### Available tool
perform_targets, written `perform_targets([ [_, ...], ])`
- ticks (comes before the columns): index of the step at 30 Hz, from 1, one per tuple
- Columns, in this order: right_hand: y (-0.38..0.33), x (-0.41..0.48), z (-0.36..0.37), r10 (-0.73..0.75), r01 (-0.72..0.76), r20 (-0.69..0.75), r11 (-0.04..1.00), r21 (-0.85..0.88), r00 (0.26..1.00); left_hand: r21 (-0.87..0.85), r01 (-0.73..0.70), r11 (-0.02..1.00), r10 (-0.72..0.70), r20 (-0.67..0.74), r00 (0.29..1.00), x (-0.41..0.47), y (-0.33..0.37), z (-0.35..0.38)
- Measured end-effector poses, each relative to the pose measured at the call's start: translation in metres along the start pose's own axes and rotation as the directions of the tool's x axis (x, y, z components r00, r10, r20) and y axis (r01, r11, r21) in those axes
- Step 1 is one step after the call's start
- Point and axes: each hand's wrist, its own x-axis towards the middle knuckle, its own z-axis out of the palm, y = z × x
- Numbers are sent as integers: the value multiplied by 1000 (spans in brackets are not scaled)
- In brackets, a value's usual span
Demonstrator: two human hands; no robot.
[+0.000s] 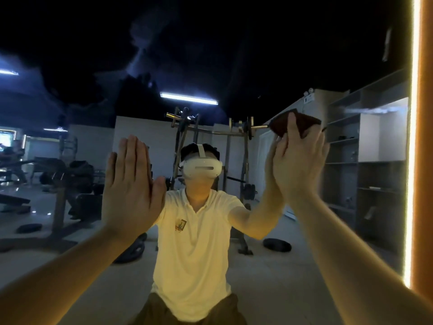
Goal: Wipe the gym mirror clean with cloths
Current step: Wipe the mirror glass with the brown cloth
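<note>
Nearest: both forearms raised toward the mirror (234,66).
Left hand (131,184): fingers straight and together, palm flat on the glass at about head height, holding nothing. It serves as a brace.
Right hand (300,165): higher and to the right, fingers straight, pressing a dark cloth (307,123) flat against the glass near the lit strip (412,160) at the mirror's right edge.
Step in hand, judged: wiping the upper right area.
Above: pale hazy streaks (140,55); possibly smears, possibly reflected light, the dim view does not settle it.
Farther, in reflection: weight rack (210,130), shelves (365,160).

Method notes:
- Keep the cloth spread under the whole palm, pressure even.
- Overlap the strokes and work top downward.
- The bare left palm may leave its own print; that patch wants a final pass.
</note>
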Motion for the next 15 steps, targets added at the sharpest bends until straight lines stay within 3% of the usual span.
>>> perform_targets([
  [1, -22, -12, 4, 77, -77, 8, 996, 42, 997, -2, -1, 1000, 1, 5, 1000, 0, 0, 1],
  [3, -69, -42, 6, 87, -92, 42, 990, 110, 995, -4, -2, 1000, 2, 19, 1000, 0, -1, 2],
  [7, -123, -107, 1, -226, 194, 97, 944, 267, 969, -38, -23, 999, 25, 53, 998, -2, -7, 2],
  [8, -125, -122, -2, -368, 324, 125, 904, 280, 921, -48, -27, 998, 30, 61, 998, -2, -9, 1],
  [10, -116, -137, -11, -676, 623, 198, 733, 274, 709, -64, -39, 997, 44, 75, 996, -4, -13, -3],
  [11, -105, -134, -14, -747, 701, 240, 665, 260, 620, -64, -45, 997, 50, 83, 995, -4, -13, -3],
  [12, -91, -125, -17, -741, 690, 264, 672, 269, 618, -62, -41, 997, 46, 83, 996, -4, -12, -4],
  [13, -72, -114, -18, -681, 621, 301, 733, 279, 668, -64, -27, 998, 31, 68, 997, -5, -9, -4],
  [15, -30, -88, -20, -507, 486, 261, 862, 143, 822, -87, -8, 996, 10, 26, 1000, -7, -1, -3],
])
